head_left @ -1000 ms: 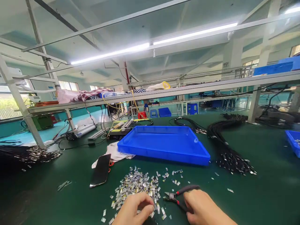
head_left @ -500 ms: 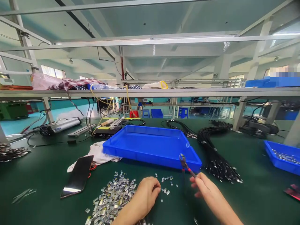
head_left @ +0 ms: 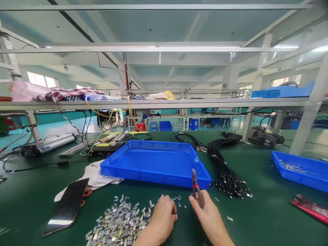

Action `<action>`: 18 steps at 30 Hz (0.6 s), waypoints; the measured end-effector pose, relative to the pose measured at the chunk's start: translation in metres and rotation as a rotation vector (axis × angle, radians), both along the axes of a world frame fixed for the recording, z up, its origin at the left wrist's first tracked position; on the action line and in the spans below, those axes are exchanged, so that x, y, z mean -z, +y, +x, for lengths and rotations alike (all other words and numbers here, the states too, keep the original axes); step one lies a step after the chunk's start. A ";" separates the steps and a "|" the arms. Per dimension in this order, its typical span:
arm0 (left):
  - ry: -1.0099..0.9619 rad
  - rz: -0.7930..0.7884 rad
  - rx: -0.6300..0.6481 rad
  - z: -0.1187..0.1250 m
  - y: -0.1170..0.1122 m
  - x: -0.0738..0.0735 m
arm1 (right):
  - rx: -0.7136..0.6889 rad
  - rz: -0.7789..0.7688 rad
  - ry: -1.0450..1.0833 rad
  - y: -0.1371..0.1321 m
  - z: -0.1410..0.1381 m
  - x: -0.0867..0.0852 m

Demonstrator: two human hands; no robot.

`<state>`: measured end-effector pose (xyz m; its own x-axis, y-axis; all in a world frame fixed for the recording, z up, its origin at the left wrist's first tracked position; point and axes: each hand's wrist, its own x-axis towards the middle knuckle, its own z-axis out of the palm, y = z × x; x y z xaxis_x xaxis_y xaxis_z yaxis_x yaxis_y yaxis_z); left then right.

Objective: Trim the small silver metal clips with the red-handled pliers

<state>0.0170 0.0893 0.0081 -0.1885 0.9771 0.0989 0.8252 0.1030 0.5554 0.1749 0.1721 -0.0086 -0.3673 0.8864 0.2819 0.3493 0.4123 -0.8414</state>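
Head view: right hand (head_left: 208, 218) low in the middle, fingers wrapped around pliers (head_left: 196, 188), tips pointing up, in front of the near wall of the blue tray (head_left: 153, 171). Left hand (head_left: 162, 217) just beside, fingers curled downward on the green table (head_left: 256, 212) at the edge of a pile of small metal pieces (head_left: 120, 222); anything pinched under them hidden, cannot tell. Dark phone (head_left: 67, 206) lying left of the pile, white cloth (head_left: 94, 176) behind. Bundle of black cables (head_left: 225, 167) right of the tray. Second blue tray (head_left: 302, 171) at far right.
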 end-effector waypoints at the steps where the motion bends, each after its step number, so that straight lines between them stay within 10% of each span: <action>1: 0.009 -0.004 -0.007 0.000 0.002 0.001 | -0.007 -0.005 0.016 -0.002 -0.002 0.000; 11: -0.028 0.071 0.019 -0.004 -0.002 0.002 | -0.121 0.045 0.065 -0.015 -0.013 -0.006; 18: -0.999 0.216 -0.008 -0.034 -0.044 0.008 | -0.164 0.159 0.128 -0.025 -0.011 -0.003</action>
<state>-0.0170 0.0456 -0.0003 -0.2881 0.9553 0.0669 -0.0259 -0.0776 0.9966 0.1634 0.1475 -0.0060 -0.4550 0.7584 0.4667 0.1615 0.5857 -0.7943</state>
